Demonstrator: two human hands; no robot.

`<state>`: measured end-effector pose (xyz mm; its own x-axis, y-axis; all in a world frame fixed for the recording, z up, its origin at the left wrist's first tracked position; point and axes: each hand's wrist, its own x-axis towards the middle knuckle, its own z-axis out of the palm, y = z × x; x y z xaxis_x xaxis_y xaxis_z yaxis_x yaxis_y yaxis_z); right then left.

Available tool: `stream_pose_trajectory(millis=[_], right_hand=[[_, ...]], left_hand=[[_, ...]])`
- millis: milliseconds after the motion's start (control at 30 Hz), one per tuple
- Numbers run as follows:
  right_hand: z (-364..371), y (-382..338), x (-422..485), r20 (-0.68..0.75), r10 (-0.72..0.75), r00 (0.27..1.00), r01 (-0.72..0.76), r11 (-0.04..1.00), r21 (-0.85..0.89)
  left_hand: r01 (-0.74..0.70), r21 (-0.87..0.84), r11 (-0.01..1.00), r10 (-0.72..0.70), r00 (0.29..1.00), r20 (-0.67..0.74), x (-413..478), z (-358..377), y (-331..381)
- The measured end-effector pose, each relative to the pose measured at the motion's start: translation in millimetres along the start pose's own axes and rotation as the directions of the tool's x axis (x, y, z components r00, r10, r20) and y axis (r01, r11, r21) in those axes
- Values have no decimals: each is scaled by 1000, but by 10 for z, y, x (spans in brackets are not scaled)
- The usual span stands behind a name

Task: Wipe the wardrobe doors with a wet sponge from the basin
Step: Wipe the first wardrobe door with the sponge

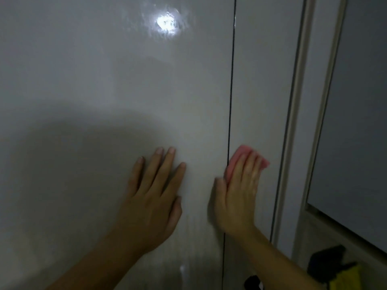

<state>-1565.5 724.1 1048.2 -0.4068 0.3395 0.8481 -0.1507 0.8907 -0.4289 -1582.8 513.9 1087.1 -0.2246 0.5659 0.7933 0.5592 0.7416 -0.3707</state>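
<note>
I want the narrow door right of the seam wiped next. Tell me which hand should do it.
Right. The right hand presses the pink sponge flat against the narrow door, just beside the seam. The left hand lies flat on the wide door, holding nothing.

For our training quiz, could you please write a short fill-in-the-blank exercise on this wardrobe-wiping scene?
1. The right hand presses a ____ sponge beside the dark seam.
2. The left hand lies ____ on a door, holding nothing.
3. The bright reflection shows on the ____ door.
Missing words: pink; flat; left.
</note>
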Motion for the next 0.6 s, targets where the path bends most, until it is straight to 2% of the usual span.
stream_pose_trajectory(millis=[67,133,200,333,400,533,600], right_hand=[[-137,-75,456,-59,49,997,-47,998,32],[-218,-62,681,-98,16,995,-16,1000,-4],[-170,93,471,-87,-9,996,8,1000,-13],[-40,432,-435,37,147,988,-148,989,20],[-53,434,-347,40,196,980,-196,981,9],[-136,264,257,-59,93,994,-92,996,6],[-57,370,90,-70,71,995,-69,997,17]], left_hand=[[-7,1,1000,7,1000,17,30,41,89],[-24,19,1000,24,999,34,42,92,194],[-30,14,999,29,999,39,50,130,290],[-12,25,1000,10,999,46,24,173,382],[-9,25,1000,7,999,53,-2,187,396],[13,-6,1000,-12,999,47,-97,239,475],[2,-26,1000,-1,998,68,-197,279,529]])
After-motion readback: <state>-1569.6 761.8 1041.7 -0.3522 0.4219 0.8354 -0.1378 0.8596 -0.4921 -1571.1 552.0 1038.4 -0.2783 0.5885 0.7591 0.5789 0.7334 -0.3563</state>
